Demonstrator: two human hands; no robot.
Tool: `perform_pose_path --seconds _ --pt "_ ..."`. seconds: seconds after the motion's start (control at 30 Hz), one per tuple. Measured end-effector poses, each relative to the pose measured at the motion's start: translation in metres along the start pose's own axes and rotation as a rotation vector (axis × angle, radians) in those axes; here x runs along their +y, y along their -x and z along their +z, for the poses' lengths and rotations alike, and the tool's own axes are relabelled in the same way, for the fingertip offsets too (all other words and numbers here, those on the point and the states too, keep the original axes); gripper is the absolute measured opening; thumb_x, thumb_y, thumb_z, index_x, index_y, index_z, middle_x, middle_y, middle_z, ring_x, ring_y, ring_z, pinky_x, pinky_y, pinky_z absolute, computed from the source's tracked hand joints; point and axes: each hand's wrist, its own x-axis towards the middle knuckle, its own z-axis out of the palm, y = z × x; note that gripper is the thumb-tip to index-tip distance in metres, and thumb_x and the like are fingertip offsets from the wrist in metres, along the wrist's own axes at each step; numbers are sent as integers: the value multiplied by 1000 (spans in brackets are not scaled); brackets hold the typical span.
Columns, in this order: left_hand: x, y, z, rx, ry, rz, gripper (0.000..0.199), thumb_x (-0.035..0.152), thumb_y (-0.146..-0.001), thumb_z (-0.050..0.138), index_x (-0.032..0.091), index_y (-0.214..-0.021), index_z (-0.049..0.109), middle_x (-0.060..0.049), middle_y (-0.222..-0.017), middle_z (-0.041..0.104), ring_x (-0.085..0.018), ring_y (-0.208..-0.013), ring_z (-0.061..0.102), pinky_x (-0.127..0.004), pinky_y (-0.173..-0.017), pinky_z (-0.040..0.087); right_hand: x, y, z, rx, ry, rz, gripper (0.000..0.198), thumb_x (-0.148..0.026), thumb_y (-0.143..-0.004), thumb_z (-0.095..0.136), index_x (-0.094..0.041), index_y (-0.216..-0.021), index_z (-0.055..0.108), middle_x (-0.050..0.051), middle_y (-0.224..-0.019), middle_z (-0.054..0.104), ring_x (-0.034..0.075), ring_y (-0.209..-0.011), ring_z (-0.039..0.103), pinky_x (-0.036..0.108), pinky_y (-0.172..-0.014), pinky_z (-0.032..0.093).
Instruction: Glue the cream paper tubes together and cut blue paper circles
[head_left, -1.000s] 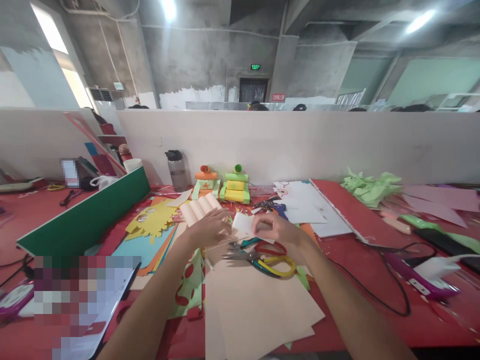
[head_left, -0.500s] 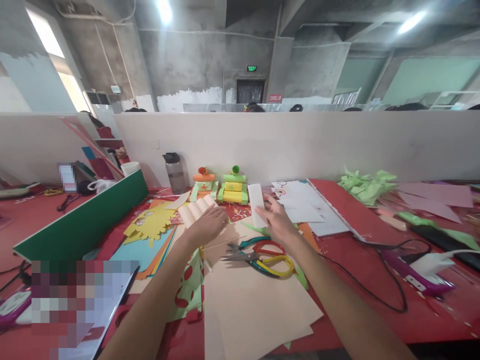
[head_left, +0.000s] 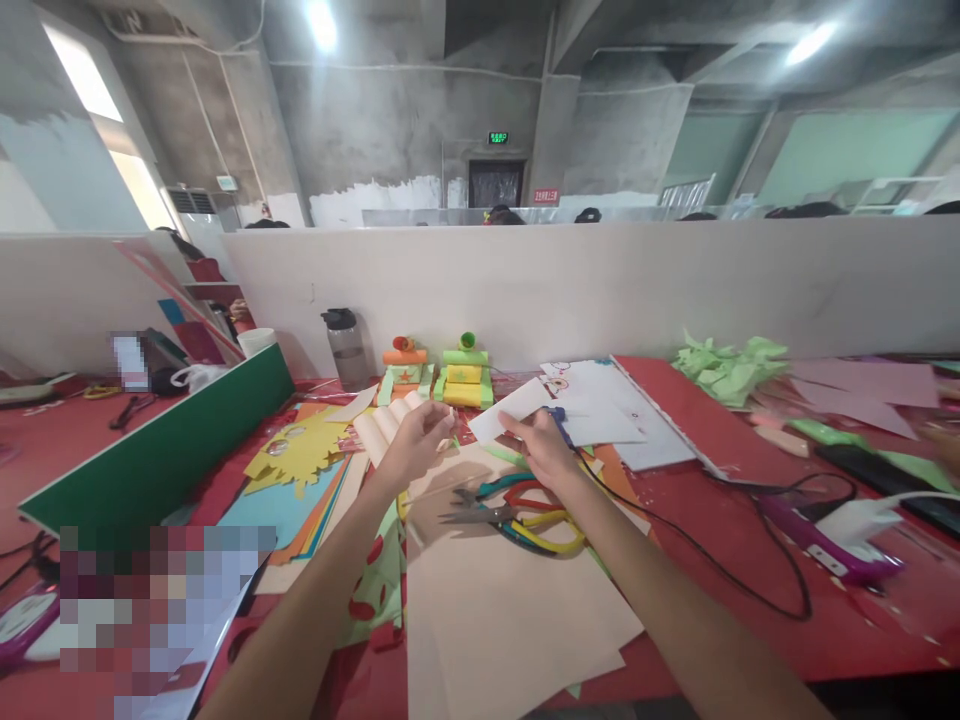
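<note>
A white piece (head_left: 512, 408), pinched in the right hand (head_left: 547, 445), is tilted above the bench (head_left: 720, 565) toward its far edge, apparently mid-handling. The left hand (head_left: 418, 438) curls beside rolled paper (head_left: 381, 424), its grip unclear; a steady pinch seems called for next.

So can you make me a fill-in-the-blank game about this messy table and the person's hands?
1. The person's ____ hand holds a white piece.
2. The bottle near the partition has a ____ lid.
3. The long board standing at the left is coloured ____.
4. Counting the paper models beside the bottle gives ____.

Missing words: right; black; green; two.
</note>
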Motion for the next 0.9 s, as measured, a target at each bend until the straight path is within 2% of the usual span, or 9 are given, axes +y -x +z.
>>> perform_pose_path --seconds 0.1,0.2,0.37,0.5,0.7,0.9 --pt "-2 1 1 -2 87 -121 34 50 -83 70 19 -88 60 0 -78 60 -13 -71 60 -23 -63 47 4 -1 0 -13 -69 2 43 -29 -62 92 -21 -93 63 1 -95 75 20 -92 71 33 -78 63" --pt "-2 3 3 -33 126 -177 37 52 -79 73 19 -86 61 1 -76 60 -12 -68 60 -22 -62 47 7 -3 -2 14 -84 17 40 -29 -62 92 -21 -90 64 1 -91 74 19 -88 71 33 -78 63" --pt "-1 4 13 -61 184 -174 41 52 -72 80 17 -84 61 -2 -78 65 -14 -73 64 -26 -72 50 6 -1 1 0 -127 58 39 -27 -62 92 -23 -92 67 1 -93 76 19 -90 72 31 -79 64" --pt "-5 3 14 0 192 -166 41 51 -71 81 17 -84 61 -2 -82 66 -15 -76 66 -27 -72 51 3 3 4 -61 -160 75 40 -25 -62 90 -21 -96 70 3 -95 77 22 -94 73 34 -82 65" --pt "-9 0 10 37 213 -185 43 54 -71 80 17 -84 61 -1 -75 63 -14 -71 65 -24 -65 49 3 5 7 -83 -153 71 38 -25 -61 92 -19 -94 73 3 -90 79 22 -88 74 36 -84 65" --pt "-5 -1 11 40 183 -159 44 54 -70 80 17 -83 60 -1 -73 62 -12 -64 61 -22 -56 45 3 5 6 -92 -139 65 35 -26 -63 91 -18 -93 73 4 -94 79 20 -87 74 33 -86 64"
